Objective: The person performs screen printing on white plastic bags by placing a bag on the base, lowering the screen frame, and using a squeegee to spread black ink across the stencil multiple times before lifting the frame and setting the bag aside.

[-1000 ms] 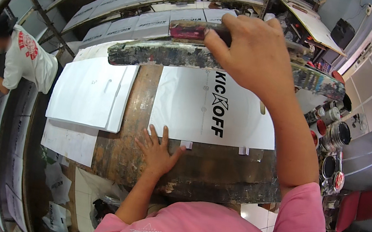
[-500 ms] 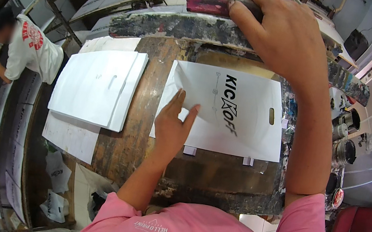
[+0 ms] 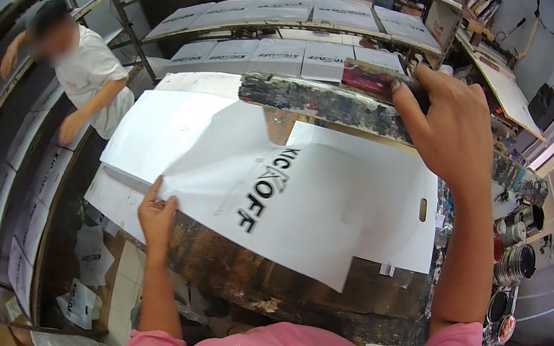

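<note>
A white printed bag with slanted black lettering is lifted and bowed, its left part over a white stack. My left hand pinches its near-left edge between thumb and fingers. Beneath its right part, another white bag lies flat on the table, a handle slot at its right end. My right hand is closed round a pink-stained squeegee at the far side. Just below that hand, an ink-crusted printing frame stands raised above the table; the grip's underside is hidden.
The stained wooden table extends toward me. Racks holding printed sheets stand beyond it and at left. A person in a white shirt stands by the left rack. Ink cans crowd the right side.
My left hand has taken hold of the printed bag and drawn it left toward the stack, exposing the bag below. The person at left has turned. The view has shifted.
</note>
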{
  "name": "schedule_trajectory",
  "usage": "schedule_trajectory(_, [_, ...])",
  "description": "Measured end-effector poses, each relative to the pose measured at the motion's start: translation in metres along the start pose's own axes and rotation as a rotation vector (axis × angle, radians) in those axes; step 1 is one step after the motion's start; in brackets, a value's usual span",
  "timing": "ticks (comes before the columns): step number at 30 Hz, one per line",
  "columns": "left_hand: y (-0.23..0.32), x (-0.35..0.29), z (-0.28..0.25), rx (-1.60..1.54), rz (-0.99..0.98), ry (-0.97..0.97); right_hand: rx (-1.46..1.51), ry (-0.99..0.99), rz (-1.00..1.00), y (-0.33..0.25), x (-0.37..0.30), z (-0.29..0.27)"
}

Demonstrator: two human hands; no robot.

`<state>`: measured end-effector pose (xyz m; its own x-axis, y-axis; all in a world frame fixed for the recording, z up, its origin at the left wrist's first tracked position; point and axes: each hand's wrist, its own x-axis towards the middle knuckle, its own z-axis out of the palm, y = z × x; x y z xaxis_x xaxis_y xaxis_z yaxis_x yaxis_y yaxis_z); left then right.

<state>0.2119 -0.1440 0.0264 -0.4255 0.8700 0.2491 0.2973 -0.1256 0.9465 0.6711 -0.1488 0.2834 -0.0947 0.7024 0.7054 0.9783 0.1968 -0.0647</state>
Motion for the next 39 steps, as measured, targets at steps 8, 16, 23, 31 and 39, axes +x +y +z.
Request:
schedule_trajectory(8, [-0.114,0.105,-0.132,0.499,0.136,0.168,-0.007,-0.017,0.0,-0.004,-0.012,0.0])
schedule_trajectory(16, [0.03,0.007,0.016,-0.068,0.084,-0.41,-0.036,-0.058,0.05,-0.012,-0.044,0.004])
schedule_trajectory(23, [0.08,-0.169,0.085,-1.084,-0.714,-0.656,-0.015,-0.623,-0.061,-0.029,-0.189,0.044])
schedule_trajectory(31, [-0.009,-0.176,0.089,-0.667,-1.031,-0.622,0.199,-0.661,0.061,-0.047,-0.279,0.11])
schedule_trajectory(39, [-0.027,-0.181,0.084,-0.672,-0.991,-0.67,0.127,-0.494,-0.031,0.028,-0.228,0.215])
